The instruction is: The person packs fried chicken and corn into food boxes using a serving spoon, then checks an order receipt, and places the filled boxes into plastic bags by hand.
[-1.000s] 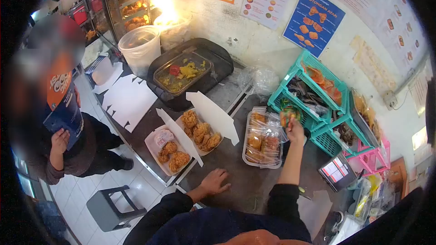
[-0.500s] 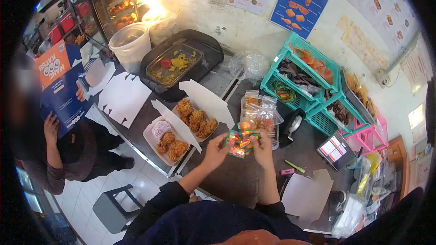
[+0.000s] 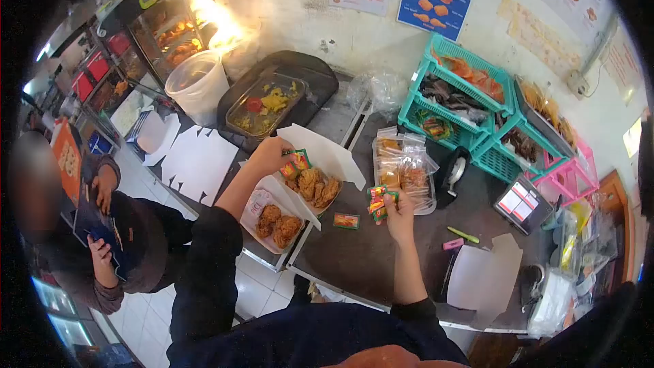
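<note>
Your left hand is holding small red, green and yellow sachets, grip closed on them, over the far box of fried chicken. Your right hand is clamping matching packets in a closed grip; one loose sachet is lying on the table just left of it.

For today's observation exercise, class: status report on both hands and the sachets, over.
Left hand holds sachets over open chicken box. Right hand grips second sachet bunch. One loose sachet on counter. Nothing blocking.
</note>
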Motion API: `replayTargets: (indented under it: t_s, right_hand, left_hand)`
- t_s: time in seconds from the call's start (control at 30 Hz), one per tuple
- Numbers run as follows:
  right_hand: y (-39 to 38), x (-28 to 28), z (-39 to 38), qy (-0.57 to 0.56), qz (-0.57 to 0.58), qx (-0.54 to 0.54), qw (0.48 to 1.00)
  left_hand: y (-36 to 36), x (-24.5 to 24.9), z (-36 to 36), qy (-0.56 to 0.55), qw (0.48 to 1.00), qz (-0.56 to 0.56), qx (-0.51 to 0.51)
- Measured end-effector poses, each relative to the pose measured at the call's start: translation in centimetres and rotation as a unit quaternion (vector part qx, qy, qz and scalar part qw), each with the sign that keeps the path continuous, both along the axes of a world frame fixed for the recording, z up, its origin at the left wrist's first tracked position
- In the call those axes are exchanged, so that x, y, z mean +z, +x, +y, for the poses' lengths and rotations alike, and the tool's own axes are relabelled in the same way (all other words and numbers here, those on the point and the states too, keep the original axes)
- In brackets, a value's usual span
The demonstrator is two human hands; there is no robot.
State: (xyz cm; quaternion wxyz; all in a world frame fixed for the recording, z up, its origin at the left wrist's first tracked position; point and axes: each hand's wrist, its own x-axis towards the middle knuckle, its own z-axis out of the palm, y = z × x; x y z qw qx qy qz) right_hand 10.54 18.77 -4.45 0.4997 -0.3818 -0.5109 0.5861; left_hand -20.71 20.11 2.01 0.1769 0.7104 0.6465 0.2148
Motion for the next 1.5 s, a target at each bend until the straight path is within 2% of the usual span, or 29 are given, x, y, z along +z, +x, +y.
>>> replayTargets:
  t_s: [0.1, 0.13, 0.23, 0.27, 0.33, 0.37, 0.4, 0.5, 0.53, 0.63, 0.73, 0.77, 0.83, 0.93, 0.97, 1.0, 1.07, 1.17, 1.27, 1.37, 1.4, 1.43, 1.47, 1.5]
  right_hand:
    - [-0.6, -0.4, -0.4, -0.018, -0.005, 0.0, 1.0]
    - [-0.8, -0.6, -0.6, -0.032, -0.002, -0.005, 0.999]
    - [-2.3, 0.3, -0.7, -0.031, -0.042, -0.007, 0.999]
    - [-3.3, 0.6, -0.7, -0.025, -0.064, -0.006, 0.998]
    - [-6.4, 0.8, -0.5, 0.02, -0.101, 0.012, 0.995]
    - [-7.7, 1.1, 0.0, 0.125, -0.173, 0.001, 0.977]
    - [-8.8, 1.3, 0.5, 0.228, -0.243, -0.011, 0.943]
    - [-11.8, 0.1, 1.5, 0.28, -0.262, 0.029, 0.923]
    - [-12.7, -1.5, 1.8, 0.255, -0.302, 0.079, 0.915]
    - [-13.1, -3.8, 2.5, 0.348, -0.288, 0.011, 0.892]
    - [-9.0, -1.0, 1.2, 0.135, -0.204, -0.041, 0.969]
    - [-7.3, -4.2, 2.0, 0.149, -0.166, -0.067, 0.973]
    - [-3.5, -3.3, 0.6, -0.027, -0.22, 0.03, 0.975]
    - [-3.9, -6.3, -1.3, 0.086, -0.451, 0.046, 0.887]
    - [-4.5, -7.7, -1.8, 0.07, -0.516, 0.094, 0.849]
    - [-4.5, -10.2, -2.5, 0.086, -0.527, 0.1, 0.84]
    - [-5.3, -9.6, -3.1, 0.075, -0.586, 0.106, 0.8]
    - [-5.1, -9.9, -3.7, 0.062, -0.608, 0.155, 0.776]
    - [-4.5, -9.1, -3.8, 0.237, -0.518, 0.062, 0.819]
    - [-2.6, -5.9, -1.9, 0.17, -0.415, 0.022, 0.893]
    - [-2.1, -5.0, -1.2, 0.083, -0.342, 0.001, 0.936]
    - [-0.5, -7.4, 0.2, 0.01, -0.311, -0.004, 0.95]
    - [-0.4, -3.0, 0.7, -0.12, -0.268, 0.014, 0.956]
    - [-0.1, -1.9, 0.6, -0.065, -0.273, 0.047, 0.959]
  left_hand:
    - [-1.0, -2.7, 1.6, 0.009, 0.99, 0.082, -0.115]
    - [-1.0, -2.6, 1.6, -0.099, 0.986, 0.029, -0.133]
    - [-0.1, -2.2, 1.0, 0.086, 0.993, 0.045, -0.059]
    - [0.1, -1.4, 0.7, 0.125, 0.988, 0.035, -0.087]
    - [0.8, 0.2, -0.3, 0.077, 0.987, -0.116, -0.074]
    - [1.2, 0.9, -0.8, 0.053, 0.978, -0.188, -0.067]
    - [1.6, 1.3, -1.2, 0.048, 0.982, -0.169, -0.063]
    - [0.2, -0.1, -0.3, 0.093, 0.986, -0.1, -0.092]
    - [-0.4, -0.2, -0.1, 0.088, 0.987, -0.099, -0.087]
    - [-0.8, 0.2, -0.8, 0.163, 0.975, -0.138, -0.059]
    - [-1.1, 1.9, -4.0, 0.143, 0.966, -0.216, 0.01]
    - [-1.2, 1.9, -5.3, 0.139, 0.959, -0.247, 0.032]
    - [-3.2, 0.4, -7.7, 0.139, 0.954, -0.262, 0.054]
    - [-5.6, -1.9, -10.4, 0.108, 0.938, -0.306, 0.121]
    - [-5.9, -2.3, -10.9, 0.107, 0.931, -0.319, 0.144]
    - [-6.0, -2.7, -11.4, 0.106, 0.923, -0.331, 0.168]
    - [-6.4, -3.0, -11.7, 0.113, 0.916, -0.339, 0.183]
    - [-6.8, -3.4, -11.7, 0.134, 0.904, -0.351, 0.202]
    - [-7.3, -4.2, -12.0, 0.165, 0.887, -0.376, 0.212]
    - [-7.9, -4.9, -13.7, 0.196, 0.863, -0.386, 0.26]
    - [-7.9, -4.9, -14.5, 0.185, 0.851, -0.389, 0.3]
    - [-8.3, -5.5, -15.4, 0.17, 0.833, -0.4, 0.341]
    - [-8.9, -6.9, -16.7, 0.167, 0.822, -0.403, 0.365]
    - [-9.6, -8.4, -17.9, 0.167, 0.812, -0.408, 0.383]
